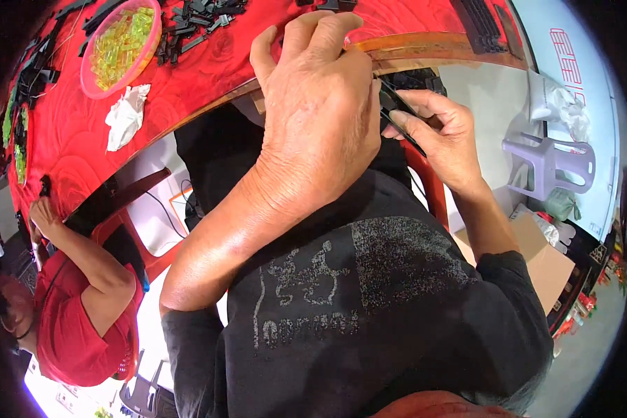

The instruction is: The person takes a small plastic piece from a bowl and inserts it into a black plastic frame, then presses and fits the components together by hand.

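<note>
My left hand (317,111) is over the near table edge, its back facing up and its fingers bent. The fingertips are hidden, so whatever they hold cannot be made out. Close on its right, my right hand (442,132) pinches a thin black plastic piece (412,138) between thumb and fingers. One end of that piece reaches toward my left thumb; whether they touch is unclear. Loose black plastic parts (195,24) lie heaped on the red-covered table (209,70), beyond my left hand.
A pink basket (86,70) holds yellow-green translucent pieces, with a crumpled white tissue (127,117) nearby. Long black strips (477,24) lie at the right end of the table. A co-worker in a red shirt (83,327) sits at left. A grey plastic stool (547,164) and cardboard box (547,254) stand right.
</note>
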{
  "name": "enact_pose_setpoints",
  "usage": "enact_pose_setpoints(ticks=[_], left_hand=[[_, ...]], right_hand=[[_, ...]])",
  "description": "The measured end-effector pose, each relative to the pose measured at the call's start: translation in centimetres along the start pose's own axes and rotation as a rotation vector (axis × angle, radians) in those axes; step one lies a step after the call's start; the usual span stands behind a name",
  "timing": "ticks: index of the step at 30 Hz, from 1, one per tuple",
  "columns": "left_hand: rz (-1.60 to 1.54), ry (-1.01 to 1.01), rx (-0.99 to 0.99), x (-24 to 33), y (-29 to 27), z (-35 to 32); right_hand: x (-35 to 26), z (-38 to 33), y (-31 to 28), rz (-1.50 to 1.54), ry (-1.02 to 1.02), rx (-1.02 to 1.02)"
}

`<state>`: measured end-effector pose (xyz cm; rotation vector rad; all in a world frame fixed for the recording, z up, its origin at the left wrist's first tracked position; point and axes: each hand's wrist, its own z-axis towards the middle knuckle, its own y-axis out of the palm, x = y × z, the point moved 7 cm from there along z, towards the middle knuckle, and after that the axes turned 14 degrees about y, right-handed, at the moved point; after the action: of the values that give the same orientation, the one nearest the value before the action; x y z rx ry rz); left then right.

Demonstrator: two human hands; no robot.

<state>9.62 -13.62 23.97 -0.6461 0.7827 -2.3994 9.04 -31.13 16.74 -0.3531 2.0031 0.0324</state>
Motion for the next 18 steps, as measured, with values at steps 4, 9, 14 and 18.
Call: enact_pose_setpoints(ticks=[4, 9, 14, 18], left_hand=[[0.062, 0.022, 0.018, 0.4, 0.0, 0.0], [0.024, 0.062, 0.090, 0.2, -0.8, -0.3], [0.022, -0.017, 0.137, -0.2, -1.3, -0.5], [0.021, -0.073, 0.179, -0.4, -1.8, -0.5]], right_hand=[[-0.1, -0.1, 0.0, 0.026, -0.022, -0.002], [-0.2, -0.2, -0.1, -0.010, -0.035, 0.006], [-0.3, -0.2, 0.1, -0.008, -0.054, 0.011], [-0.4, -0.1, -0.2, 0.000, -0.048, 0.045]])
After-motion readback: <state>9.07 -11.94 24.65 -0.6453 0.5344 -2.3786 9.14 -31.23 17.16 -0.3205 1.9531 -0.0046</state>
